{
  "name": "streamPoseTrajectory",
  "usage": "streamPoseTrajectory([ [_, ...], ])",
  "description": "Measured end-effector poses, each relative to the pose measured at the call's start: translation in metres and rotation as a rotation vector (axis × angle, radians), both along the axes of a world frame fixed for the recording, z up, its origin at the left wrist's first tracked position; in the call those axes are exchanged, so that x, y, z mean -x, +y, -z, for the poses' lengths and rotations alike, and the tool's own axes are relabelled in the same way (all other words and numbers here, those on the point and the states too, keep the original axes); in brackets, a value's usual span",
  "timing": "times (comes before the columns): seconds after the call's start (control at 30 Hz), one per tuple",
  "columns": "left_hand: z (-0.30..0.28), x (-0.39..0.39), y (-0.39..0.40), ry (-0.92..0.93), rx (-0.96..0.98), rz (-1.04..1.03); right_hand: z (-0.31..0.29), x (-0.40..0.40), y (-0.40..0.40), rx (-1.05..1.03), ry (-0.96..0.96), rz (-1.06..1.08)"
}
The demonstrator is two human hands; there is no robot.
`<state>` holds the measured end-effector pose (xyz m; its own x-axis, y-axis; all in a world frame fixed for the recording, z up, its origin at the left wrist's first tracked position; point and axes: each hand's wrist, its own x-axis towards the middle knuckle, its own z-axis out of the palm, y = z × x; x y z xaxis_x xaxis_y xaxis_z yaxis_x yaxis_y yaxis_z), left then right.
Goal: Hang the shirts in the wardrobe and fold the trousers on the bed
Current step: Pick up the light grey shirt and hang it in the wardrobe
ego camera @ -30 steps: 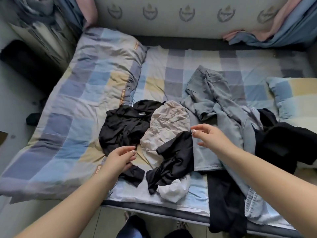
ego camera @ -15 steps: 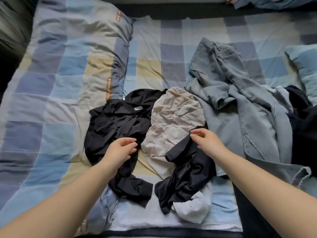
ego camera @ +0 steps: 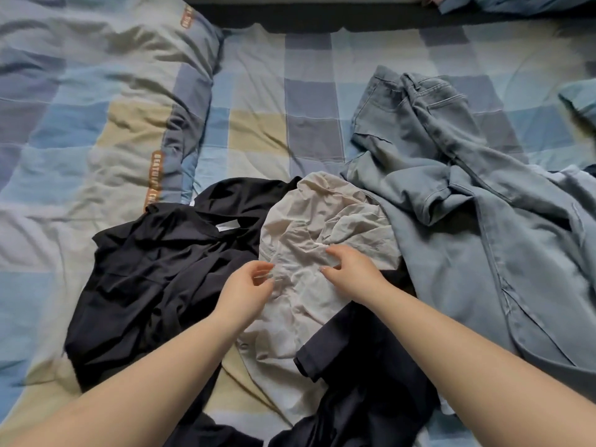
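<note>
A heap of clothes lies on the checked bed sheet. A crumpled beige garment is in the middle. A black shirt with a white neck label spreads to its left. Light blue denim trousers stretch to the right. A dark navy garment lies partly over the beige one's near end. My left hand hovers at the beige garment's left edge with its fingers curled and apart. My right hand rests on the beige garment, fingertips touching the cloth; no firm grip shows.
A thick checked duvet is bunched along the left side of the bed. A dark gap runs along the bed's far edge. A pillow corner shows at the right edge. Blue cloth lies at the top right.
The camera has moved closer and tilted down over the pile. Both hands moved forward and inward from the black garments onto the beige garment.
</note>
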<state>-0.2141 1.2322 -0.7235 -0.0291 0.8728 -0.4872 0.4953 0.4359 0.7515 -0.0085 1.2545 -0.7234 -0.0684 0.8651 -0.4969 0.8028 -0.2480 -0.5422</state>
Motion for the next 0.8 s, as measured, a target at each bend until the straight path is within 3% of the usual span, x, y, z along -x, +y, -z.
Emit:
streamPoseTrajectory([
  [0.13, 0.023, -0.025, 0.036, 0.155, -0.173, 0.293, 0.032, 0.002, 0.019, -0.014, -0.037, -0.080],
  [0.23, 0.034, -0.041, 0.063, 0.402, -0.268, 0.573, 0.049, 0.003, 0.022, 0.028, -0.117, -0.111],
  [0.33, 0.042, -0.052, 0.077, 0.521, -0.205, 0.709, 0.053, 0.000, 0.011, -0.048, -0.240, -0.168],
  [0.43, 0.045, -0.052, 0.073, 0.544, -0.094, 0.791, 0.051, -0.005, -0.008, -0.141, -0.149, -0.086],
  [0.53, 0.030, -0.046, 0.059, 0.493, -0.139, 0.728, 0.041, -0.005, -0.028, -0.228, 0.022, 0.112],
  [0.63, 0.004, -0.046, 0.033, 0.265, -0.146, 0.557, 0.020, 0.002, -0.054, -0.203, 0.321, 0.607],
  [0.73, -0.029, -0.052, -0.001, 0.109, -0.174, 0.539, -0.012, 0.014, -0.071, 0.240, 0.907, 1.001],
  [0.8, -0.051, -0.056, -0.022, 0.086, -0.191, 0.588, -0.035, 0.020, -0.077, 0.411, 1.154, 1.026],
])
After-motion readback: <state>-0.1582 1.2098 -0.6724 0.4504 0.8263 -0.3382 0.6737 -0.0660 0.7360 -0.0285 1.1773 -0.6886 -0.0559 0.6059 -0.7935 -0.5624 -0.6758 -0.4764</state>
